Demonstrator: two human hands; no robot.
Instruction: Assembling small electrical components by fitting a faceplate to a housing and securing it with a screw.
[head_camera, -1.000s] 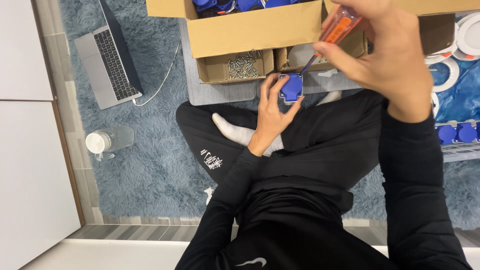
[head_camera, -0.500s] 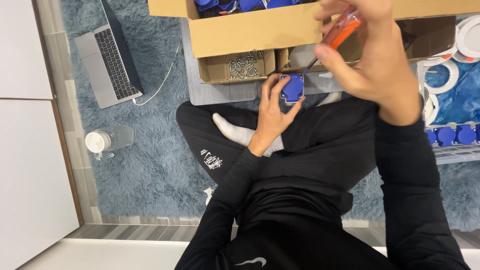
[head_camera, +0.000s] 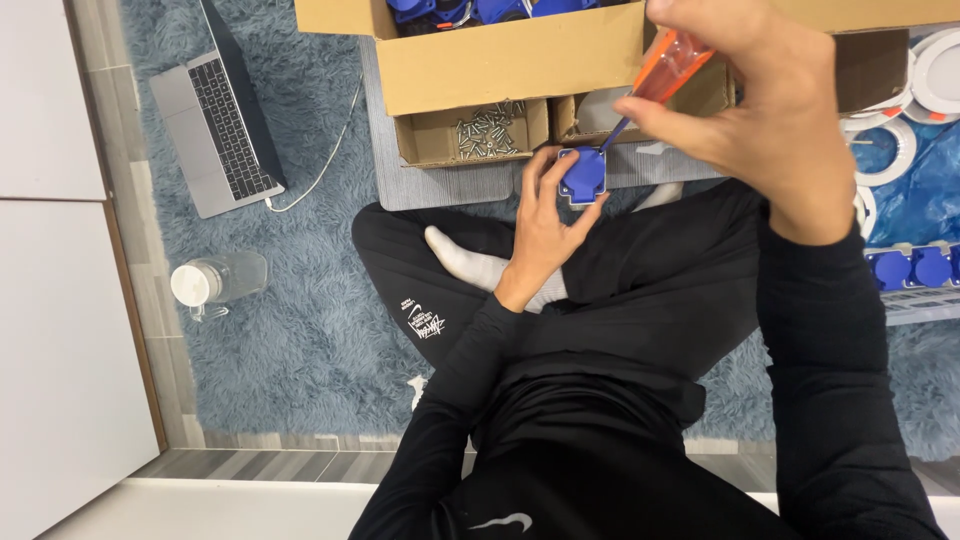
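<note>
I sit cross-legged on a blue rug. My left hand (head_camera: 545, 225) grips a small blue socket part (head_camera: 583, 174) from below, just in front of my knee. My right hand (head_camera: 770, 120) is closed around an orange-handled screwdriver (head_camera: 665, 68). Its dark shaft slants down to the left and its tip meets the top of the blue part. A small open cardboard box of metal screws (head_camera: 480, 132) lies right behind the part.
A large cardboard box (head_camera: 510, 60) with blue parts stands at the back. A laptop (head_camera: 215, 120) with a white cable lies at the left, a clear jar (head_camera: 215, 282) below it. White rings (head_camera: 915, 90) and more blue socket parts (head_camera: 910, 268) are at the right.
The right hand with the screwdriver shifted slightly and turned a little on the part. The left hand has kept the blue part in the same spot.
</note>
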